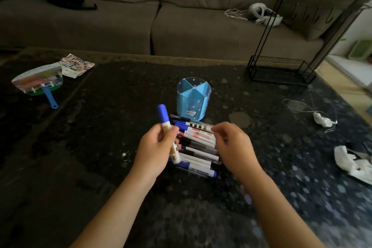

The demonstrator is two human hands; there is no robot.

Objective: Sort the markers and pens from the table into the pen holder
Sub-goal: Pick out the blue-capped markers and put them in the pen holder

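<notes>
Far left of the pen holder (193,98), near the table's (120,90) back corner: a hand fan (38,82) with blue handle, a printed paper sheet (77,65) just beside it.

Just left of and in front of the pen holder: left hand (156,150) closed around a blue-capped marker (168,133), fingers wrapped on the white barrel, thumb across the front. Marker nearly upright, long axis vertical with a slight tilt, cap pointing up and away, lower end down toward the pile.

Directly in front of the pen holder: a row of markers and pens (196,147) lying flat on the table, side by side, long axes running left to right, a little slanted, some caps blue, some black, one pink.

Front right of the pen holder: right hand (233,143) partly curled, fingers bent down over the right ends of the row, fingertips at the topmost markers; firm grip or mere touch, cannot tell.

Pen holder itself: light blue, upright, divided into compartments.

Far right of the pen holder: black wire rack (281,70), crumpled white bags (352,163).
</notes>
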